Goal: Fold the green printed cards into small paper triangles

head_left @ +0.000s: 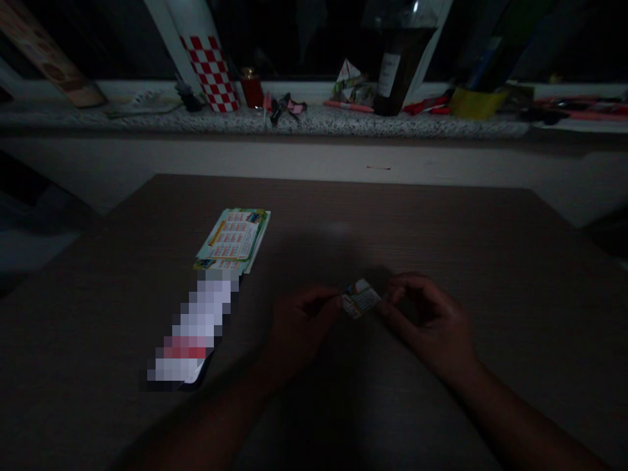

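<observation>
Between my hands, just above the dark wooden table, is a small folded piece of printed paper (360,299) with white, green and orange parts. My left hand (304,322) pinches its left edge between thumb and fingers. At the right corner, the thumb and forefinger of my right hand (434,324) are closed on it, the other fingers curled. To the left lies a stack of printed calendar cards (233,237), its edges slightly uneven. The phone (193,327) below the stack has a bright, pixelated screen.
The table (417,222) meets a white wall below a speckled stone windowsill (314,124). On the sill stand a red-and-white checkered cylinder (212,72), a red jar (252,88), a dark bottle (395,72) with a pale label and a yellow container (475,103). The room is dim.
</observation>
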Demonstrator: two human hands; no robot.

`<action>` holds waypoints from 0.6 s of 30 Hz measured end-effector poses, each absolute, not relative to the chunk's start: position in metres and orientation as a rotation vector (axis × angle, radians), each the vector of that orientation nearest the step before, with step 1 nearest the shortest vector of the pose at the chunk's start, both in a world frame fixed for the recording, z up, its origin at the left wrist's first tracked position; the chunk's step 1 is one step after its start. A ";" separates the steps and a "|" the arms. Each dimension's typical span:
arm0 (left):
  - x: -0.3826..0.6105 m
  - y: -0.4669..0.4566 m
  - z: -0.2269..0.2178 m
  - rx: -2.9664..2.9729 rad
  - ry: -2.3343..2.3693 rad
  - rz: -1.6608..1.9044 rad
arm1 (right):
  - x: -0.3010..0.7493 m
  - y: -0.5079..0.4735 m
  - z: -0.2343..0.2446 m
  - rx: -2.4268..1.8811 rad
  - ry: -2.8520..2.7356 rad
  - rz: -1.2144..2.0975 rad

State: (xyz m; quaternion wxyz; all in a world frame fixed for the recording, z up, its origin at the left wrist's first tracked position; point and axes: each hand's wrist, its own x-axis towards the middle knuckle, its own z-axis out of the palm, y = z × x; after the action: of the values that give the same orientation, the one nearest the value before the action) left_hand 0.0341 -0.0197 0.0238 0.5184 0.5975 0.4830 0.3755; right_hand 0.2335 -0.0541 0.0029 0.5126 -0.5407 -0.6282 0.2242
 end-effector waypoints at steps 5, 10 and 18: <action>0.036 -0.019 0.025 1.258 1.137 0.805 | 0.227 -0.052 0.005 -1.244 -1.415 0.983; 0.035 -0.018 0.021 1.189 1.120 0.756 | 0.224 -0.051 0.007 -1.188 -1.315 1.198; 0.036 -0.017 0.027 1.170 1.114 0.743 | 0.229 -0.051 0.010 -1.129 -1.257 1.321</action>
State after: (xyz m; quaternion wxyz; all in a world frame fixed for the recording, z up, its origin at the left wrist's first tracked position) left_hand 0.0356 -0.0171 0.0269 0.6300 0.5110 0.4866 0.3245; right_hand 0.2285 -0.0511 0.0102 0.4782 -0.4624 -0.5147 0.5409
